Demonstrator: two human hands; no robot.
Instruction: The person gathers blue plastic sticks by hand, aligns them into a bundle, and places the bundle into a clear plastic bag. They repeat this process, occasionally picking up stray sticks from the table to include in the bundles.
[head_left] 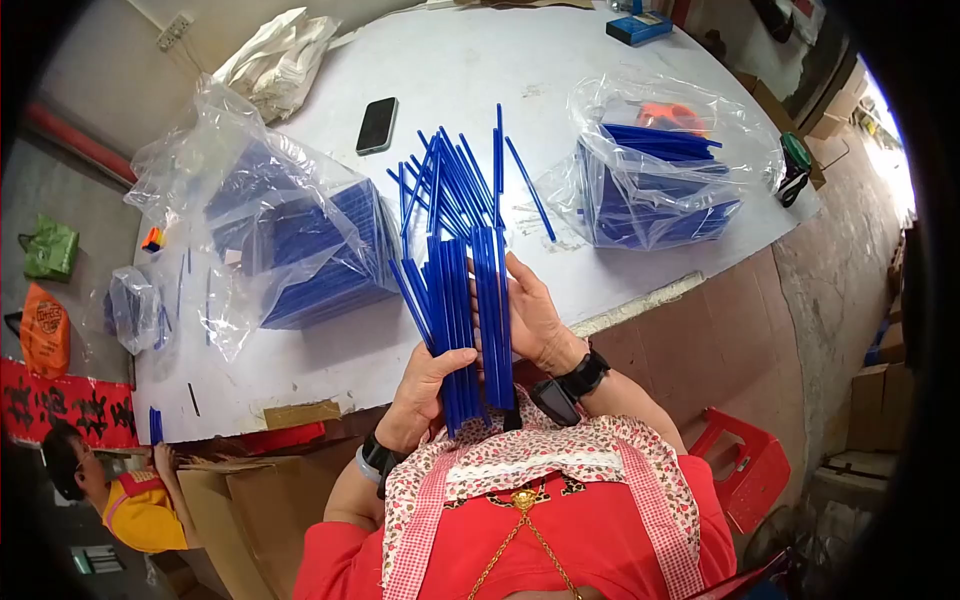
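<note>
My left hand [428,385] is closed around a bundle of long blue plastic sticks [455,340], thumb laid across the front. Some sticks on its left side fan outward. My right hand [540,320] grips a narrower bundle of blue sticks [492,330] right beside the first; most of its fingers are hidden behind the sticks. Both bundles stand nearly upright in the picture, close to my apron. Just beyond them, a loose heap of the same blue sticks [455,185] lies crisscrossed on the white table [420,70]. A single blue stick [530,190] lies right of the heap.
Clear plastic bags full of blue sticks stand left [330,240] and right [655,190] on the table. A phone [377,125] lies beyond the heap. A red stool [740,465] stands at the lower right. Another person [140,500] is at the lower left near a cardboard box [265,520].
</note>
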